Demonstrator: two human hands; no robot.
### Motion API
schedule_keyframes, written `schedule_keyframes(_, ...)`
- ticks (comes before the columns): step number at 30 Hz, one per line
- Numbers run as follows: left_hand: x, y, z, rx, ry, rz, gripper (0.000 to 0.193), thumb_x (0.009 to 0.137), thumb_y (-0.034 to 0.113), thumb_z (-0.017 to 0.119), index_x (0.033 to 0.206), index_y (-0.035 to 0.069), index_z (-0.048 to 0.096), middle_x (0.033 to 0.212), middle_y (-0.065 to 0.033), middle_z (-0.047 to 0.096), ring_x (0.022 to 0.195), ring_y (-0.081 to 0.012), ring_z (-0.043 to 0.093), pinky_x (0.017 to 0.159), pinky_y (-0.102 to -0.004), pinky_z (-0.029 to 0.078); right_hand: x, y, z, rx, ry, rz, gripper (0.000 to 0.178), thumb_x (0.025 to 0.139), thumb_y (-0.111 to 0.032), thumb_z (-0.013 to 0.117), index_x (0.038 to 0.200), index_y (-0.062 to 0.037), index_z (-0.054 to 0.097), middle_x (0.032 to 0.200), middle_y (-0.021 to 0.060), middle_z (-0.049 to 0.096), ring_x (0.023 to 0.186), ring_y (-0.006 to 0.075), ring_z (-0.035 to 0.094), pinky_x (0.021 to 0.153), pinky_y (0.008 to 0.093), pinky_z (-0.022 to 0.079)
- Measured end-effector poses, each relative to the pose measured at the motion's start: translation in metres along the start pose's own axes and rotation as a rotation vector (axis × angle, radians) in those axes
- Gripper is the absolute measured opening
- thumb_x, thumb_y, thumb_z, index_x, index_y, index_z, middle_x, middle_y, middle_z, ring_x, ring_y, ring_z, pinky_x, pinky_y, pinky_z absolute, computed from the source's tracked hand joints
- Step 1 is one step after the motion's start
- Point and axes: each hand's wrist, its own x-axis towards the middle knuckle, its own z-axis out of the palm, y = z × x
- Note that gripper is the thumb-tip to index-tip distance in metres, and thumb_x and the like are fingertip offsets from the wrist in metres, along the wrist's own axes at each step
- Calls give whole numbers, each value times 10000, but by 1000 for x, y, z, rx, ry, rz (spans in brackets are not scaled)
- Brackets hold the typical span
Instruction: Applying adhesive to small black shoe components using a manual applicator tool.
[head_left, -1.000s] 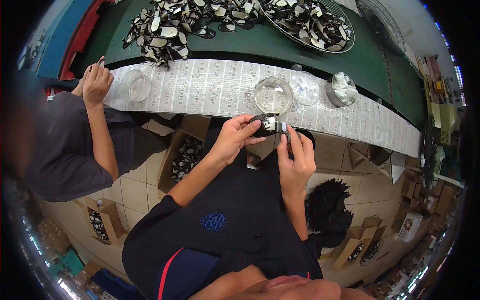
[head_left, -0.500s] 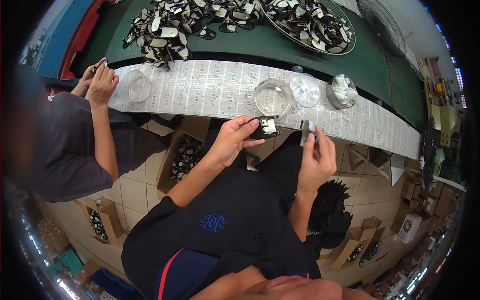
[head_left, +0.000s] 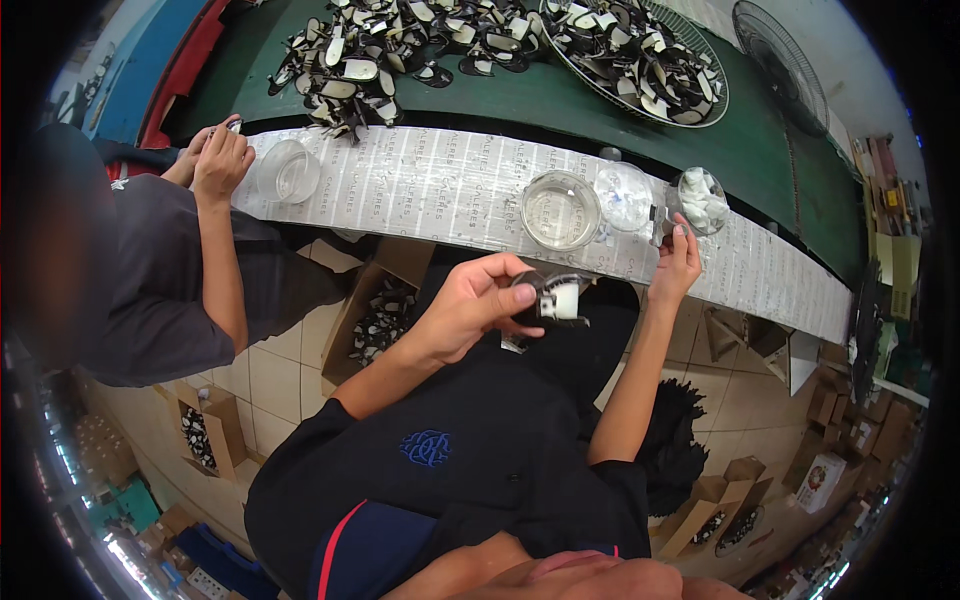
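Note:
My left hand (head_left: 465,305) is closed, its thumb pressing on a dark, curved piece like a shoe part (head_left: 563,301) with a white patch facing up. It is held in front of the table's near edge. Over that edge, further right, my right hand (head_left: 678,265) pinches a small grey flat tool (head_left: 660,226) between thumb and fingers. The tool is beside a clear round tub (head_left: 722,222) of crumpled white pieces. Left of it are a shallow clear dish (head_left: 622,198) and a clear glass bowl (head_left: 528,232).
A co-worker's hands (head_left: 222,168) work at the left near another clear tub (head_left: 289,172). Several dark pieces with white patches (head_left: 360,70) are heaped on the green surface (head_left: 480,100), more in a wire basket (head_left: 728,100). An open carton (head_left: 338,345) stands below.
My right hand has moved right and away from me with the grey tool, to beside the tub of white pieces. My left hand has brought the shoe part slightly nearer and turned it.

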Motion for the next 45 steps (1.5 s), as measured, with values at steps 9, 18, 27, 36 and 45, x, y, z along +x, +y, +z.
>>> schedule_keyframes(9, 17, 14, 29, -18, -44, -22, 314, 880, 229, 694, 1006, -17, 544, 972, -76, 565, 856, -152, 647, 727, -332, 614, 23, 32, -5, 242, 16, 1, 278, 929, -125, 596, 1153, 38, 615, 996, 55, 643, 816, 98, 574, 706, 250, 492)
schedule_keyframes(18, 99, 18, 22, 126, -8, -18, 167, 913, 138, 644, 1009, 26, 565, 951, -39, 620, 877, -135, 636, 796, -364, 594, 25, 33, -5, 14, -7, 41, 249, 924, -125, 621, 1120, 23, 656, 903, 2, 624, 747, 62, 522, 664, 214, 438)
schedule_keyframes(27, 341, 132, 12, 747, 223, 457, 603, 894, 360, 665, 1285, -62, 485, 1231, -155, 585, 1026, -228, 625, 850, -323, 529, 18, 29, -5, -65, -85, -51, 236, 924, -132, 628, 1100, 23, 659, 883, 22, 646, 740, 72, 543, 678, 217, 446)
schedule_keyframes(36, 328, 133, -174, 1953, 864, 738, 566, 782, 198, 714, 1222, -72, 483, 1328, -267, 440, 1240, -442, 405, 967, -494, 427, 18, 25, -7, -74, -39, -46, 225, 928, -119, 614, 1085, 36, 658, 883, 16, 634, 742, 68, 539, 665, 211, 439)
schedule_keyframes(45, 370, 169, -226, 1555, 978, 622, 809, 760, 216, 760, 1412, -9, 338, 1179, -276, 530, 1088, -426, 547, 898, -452, 462, 16, 22, -11, -58, -23, -66, 202, 927, -113, 607, 1054, 35, 661, 850, 0, 619, 710, 57, 510, 638, 200, 419)
